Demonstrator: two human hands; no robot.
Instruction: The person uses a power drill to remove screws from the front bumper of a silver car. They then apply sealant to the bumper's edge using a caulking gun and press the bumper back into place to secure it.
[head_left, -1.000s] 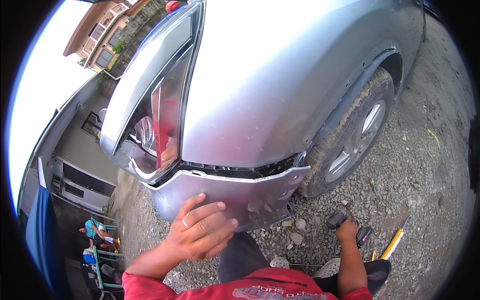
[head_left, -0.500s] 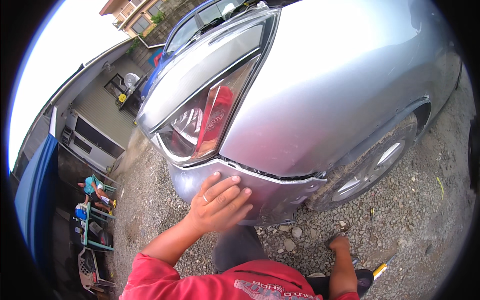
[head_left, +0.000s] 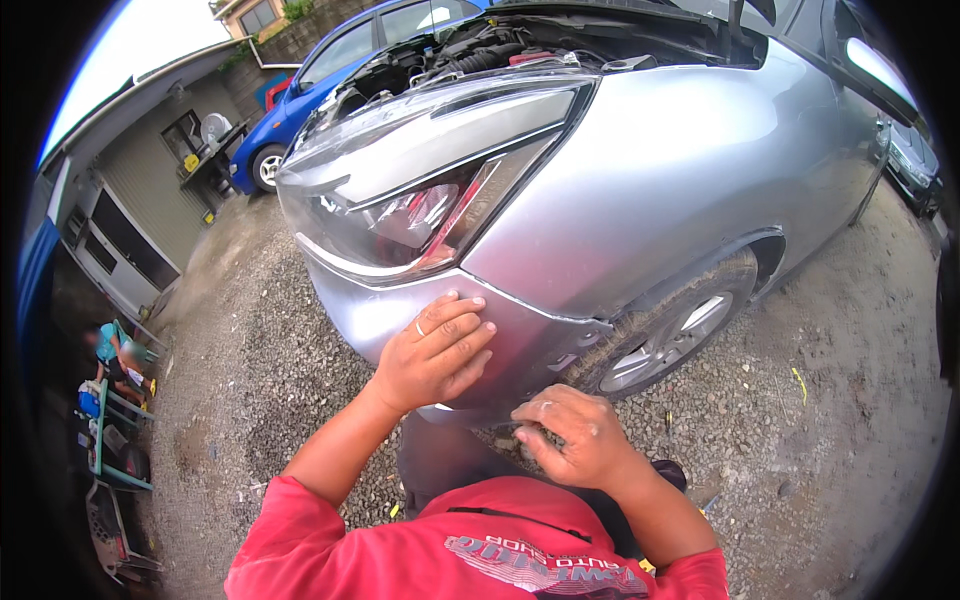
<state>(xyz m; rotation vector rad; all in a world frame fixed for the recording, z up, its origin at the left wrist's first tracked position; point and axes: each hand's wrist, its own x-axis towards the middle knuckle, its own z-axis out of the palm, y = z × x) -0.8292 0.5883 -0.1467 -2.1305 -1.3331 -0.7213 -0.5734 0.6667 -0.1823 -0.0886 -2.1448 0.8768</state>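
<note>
My left hand (head_left: 440, 350) lies with its fingers stretched on the corner of a silver car's front bumper (head_left: 345, 305), just below the headlight (head_left: 400, 210). A ring is on one of its fingers. Beside the bumper's rear lower end is my right hand (head_left: 582, 437), its thumb apart from bent fingers and nothing visible in it. Whether its fingertips touch the bumper I cannot tell. Above the bumper is the front fender (head_left: 640, 190); a thin seam runs between the two panels toward the wheel arch.
The front wheel (head_left: 665, 350) stands right of the bumper on gravel (head_left: 740, 440). Under the raised hood the engine bay (head_left: 500, 45) shows. A blue car (head_left: 330, 65) stands behind, another car (head_left: 912, 165) far right. At left a person (head_left: 115, 350) sits by a green frame (head_left: 120, 450).
My right hand has risen from near the ground to the bumper's lower end. The dark gap between bumper and fender looks narrower. The view has shifted, showing the engine bay.
</note>
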